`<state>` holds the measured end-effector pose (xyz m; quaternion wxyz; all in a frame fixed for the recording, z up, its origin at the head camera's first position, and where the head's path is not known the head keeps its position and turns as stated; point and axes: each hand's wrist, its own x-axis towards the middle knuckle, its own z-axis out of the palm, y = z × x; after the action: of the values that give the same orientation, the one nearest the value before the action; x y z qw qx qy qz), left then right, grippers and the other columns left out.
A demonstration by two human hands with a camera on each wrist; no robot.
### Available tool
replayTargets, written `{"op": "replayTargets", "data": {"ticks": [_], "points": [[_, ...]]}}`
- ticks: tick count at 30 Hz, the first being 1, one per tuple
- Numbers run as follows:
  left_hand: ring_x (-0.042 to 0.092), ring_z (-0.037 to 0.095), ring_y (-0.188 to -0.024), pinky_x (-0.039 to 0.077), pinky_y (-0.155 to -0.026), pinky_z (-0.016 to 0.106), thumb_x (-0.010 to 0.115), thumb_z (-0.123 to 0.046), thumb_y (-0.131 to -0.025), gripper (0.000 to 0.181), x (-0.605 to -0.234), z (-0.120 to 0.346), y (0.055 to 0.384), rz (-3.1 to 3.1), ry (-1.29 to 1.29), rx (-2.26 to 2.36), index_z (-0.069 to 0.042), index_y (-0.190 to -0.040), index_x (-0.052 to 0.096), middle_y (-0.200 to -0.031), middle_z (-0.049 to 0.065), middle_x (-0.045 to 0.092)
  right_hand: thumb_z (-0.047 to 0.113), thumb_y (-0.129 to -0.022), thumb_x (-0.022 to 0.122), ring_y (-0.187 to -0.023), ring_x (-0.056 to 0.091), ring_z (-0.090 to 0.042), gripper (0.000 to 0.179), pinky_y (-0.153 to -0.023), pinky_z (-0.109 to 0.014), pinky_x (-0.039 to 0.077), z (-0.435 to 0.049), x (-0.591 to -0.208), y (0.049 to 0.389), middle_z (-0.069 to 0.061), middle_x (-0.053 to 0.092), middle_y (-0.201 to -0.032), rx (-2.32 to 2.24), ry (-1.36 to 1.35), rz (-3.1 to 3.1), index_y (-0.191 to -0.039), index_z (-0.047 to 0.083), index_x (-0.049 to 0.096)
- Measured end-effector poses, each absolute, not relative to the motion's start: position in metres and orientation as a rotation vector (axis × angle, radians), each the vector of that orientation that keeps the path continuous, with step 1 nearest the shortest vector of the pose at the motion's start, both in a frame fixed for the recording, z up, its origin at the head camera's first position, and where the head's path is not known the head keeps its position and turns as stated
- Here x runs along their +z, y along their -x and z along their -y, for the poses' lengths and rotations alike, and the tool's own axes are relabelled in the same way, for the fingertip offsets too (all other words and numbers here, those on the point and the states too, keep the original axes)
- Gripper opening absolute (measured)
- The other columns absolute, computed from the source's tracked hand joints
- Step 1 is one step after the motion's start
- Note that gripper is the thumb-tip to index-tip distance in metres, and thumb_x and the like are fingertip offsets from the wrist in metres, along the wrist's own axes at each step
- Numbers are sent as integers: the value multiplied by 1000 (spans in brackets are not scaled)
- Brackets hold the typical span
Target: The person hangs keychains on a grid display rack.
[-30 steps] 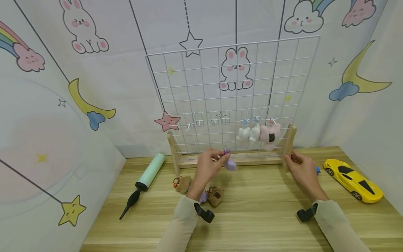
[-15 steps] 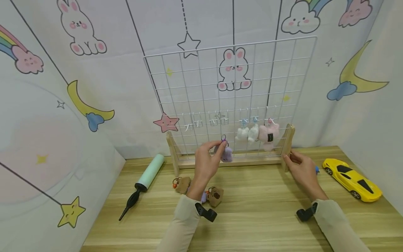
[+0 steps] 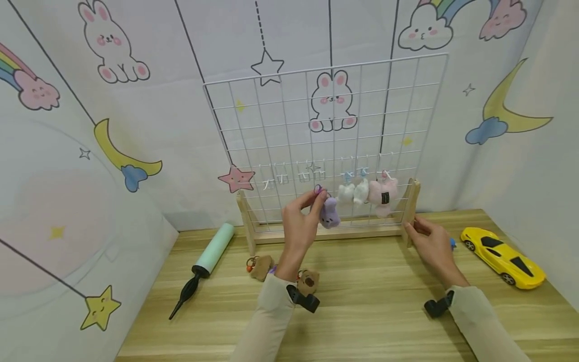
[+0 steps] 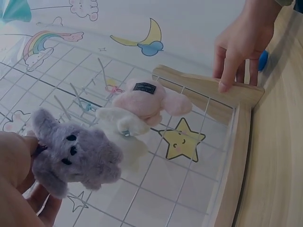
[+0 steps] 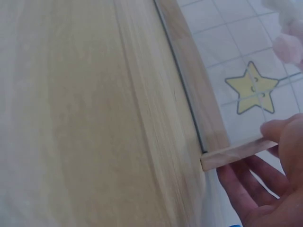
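My left hand (image 3: 298,226) pinches a purple plush keychain (image 3: 329,213) by its ring and clasp, in front of the white wire grid (image 3: 398,60). In the left wrist view the plush's dark eyes and nose show, and its body hangs away from the fingers. Just right of it, two white plush keychains (image 3: 346,193) and a pink plush keychain (image 3: 382,191) with a black label hang from hooks. Farther left on the same row are several bare hooks (image 3: 304,177). My right hand (image 3: 429,244) grips the grid's right wooden foot (image 5: 236,153), thumb on one side, fingers on the other.
Brown plush keychains (image 3: 308,282) lie on the table (image 3: 362,311), partly behind my left forearm. A mint-green hand pump (image 3: 217,250) lies at the left. A yellow toy car (image 3: 503,257) stands at the right, and a small blue thing (image 3: 453,243) peeks out behind my right hand.
My left hand has lifted the purple plush keychain from near the grid's base up close to hook height, and the plush has turned. My right hand keeps its hold on the wooden foot.
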<state>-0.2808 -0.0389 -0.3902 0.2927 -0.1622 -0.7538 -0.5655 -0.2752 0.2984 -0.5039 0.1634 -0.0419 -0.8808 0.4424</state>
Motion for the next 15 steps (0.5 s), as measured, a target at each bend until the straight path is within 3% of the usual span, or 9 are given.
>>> {"op": "replayTargets", "data": {"ticks": [3, 4, 6, 10, 15], "points": [[82, 20, -101, 64, -96, 40, 71, -31, -107, 28, -387, 35, 283, 1976, 443, -1544, -9, -101, 86, -107, 6, 85, 53, -108, 62, -132, 68, -44, 70, -105, -46, 58, -298, -505, 276, -24, 67, -144, 1253, 122, 2511, -157, 4, 54], [82, 19, -99, 65, -92, 38, 69, -31, -108, 29, -386, 34, 284, 1966, 449, -1553, -9, -100, 86, -108, 7, 85, 53, -108, 63, -132, 68, -44, 70, -105, -46, 58, -298, -505, 276, -24, 68, -144, 1252, 121, 2507, -157, 4, 54], [80, 18, -89, 63, -81, 31, 65, -31, -110, 31, -383, 32, 285, 1954, 457, -1556, -9, -103, 85, -106, 8, 85, 52, -108, 63, -131, 68, -44, 69, -108, -61, 52, -298, -507, 276, -24, 68, -143, 1248, 117, 2502, -157, 4, 54], [64, 14, -71, 47, -60, 22, 59, -32, -114, 33, -380, 28, 288, 1947, 463, -1573, -10, -113, 83, -99, 9, 83, 51, -108, 64, -131, 68, -45, 69, -109, -64, 51, -299, -507, 276, -25, 69, -142, 1244, 112, 2496, -157, 4, 55], [54, 8, -66, 40, -57, 19, 57, -34, -114, 34, -377, 24, 292, 1958, 441, -1584, -11, -112, 82, -101, 10, 82, 51, -108, 63, -130, 68, -47, 69, -109, -65, 50, -299, -507, 276, -26, 69, -141, 1247, 107, 2495, -157, 3, 55]]}}
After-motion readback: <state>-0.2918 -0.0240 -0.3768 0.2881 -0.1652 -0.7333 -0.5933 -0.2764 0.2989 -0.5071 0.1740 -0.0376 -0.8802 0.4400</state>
